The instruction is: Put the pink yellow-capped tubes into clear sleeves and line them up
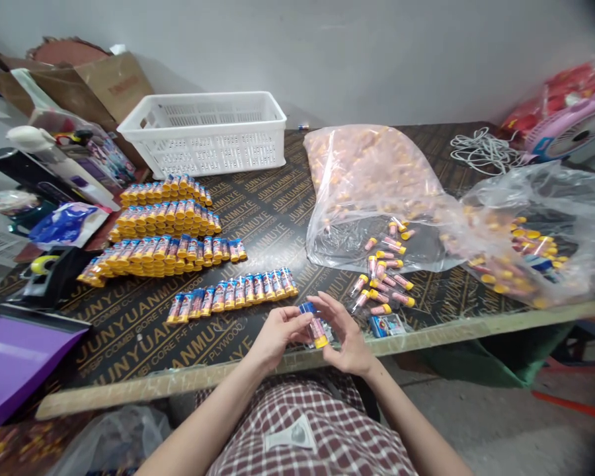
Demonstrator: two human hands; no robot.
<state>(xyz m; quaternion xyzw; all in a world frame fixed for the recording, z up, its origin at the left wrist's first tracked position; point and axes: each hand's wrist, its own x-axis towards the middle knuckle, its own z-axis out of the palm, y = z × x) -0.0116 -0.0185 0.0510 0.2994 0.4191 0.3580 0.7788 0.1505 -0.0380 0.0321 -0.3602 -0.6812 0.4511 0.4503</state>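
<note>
1. At the near edge of the bench (258, 218), we hold one small tube (315, 325) between both hands, just above the bench's rim and over our checked lap.
2. Our left hand (277, 334) is closed around the tube, thumb and fingers pinching its blue-wrapped upper part.
3. Our right hand (344, 334) is half curled, its fingertips (322, 303) touching the tube from the right; the yellow cap points down and toward us.
4. Just beyond our left hand lies a single row of wrapped tubes (233, 293), side by side, yellow caps toward us.
5. Farther back on the left, three stacked rows of tubes (166, 225) lie one behind another, well apart from our hands.
6. Just right of our right hand, loose bare tubes (384, 277) with yellow caps are scattered at the mouth of a clear plastic bag (371, 178) full of more.
7. A small pile of printed labels (385, 325) lies near the bench's edge, just beside our right hand.
8. A second clear bag (540, 231) sits on the far right, and a white basket (205, 132) stands at the back by the wall.
</note>
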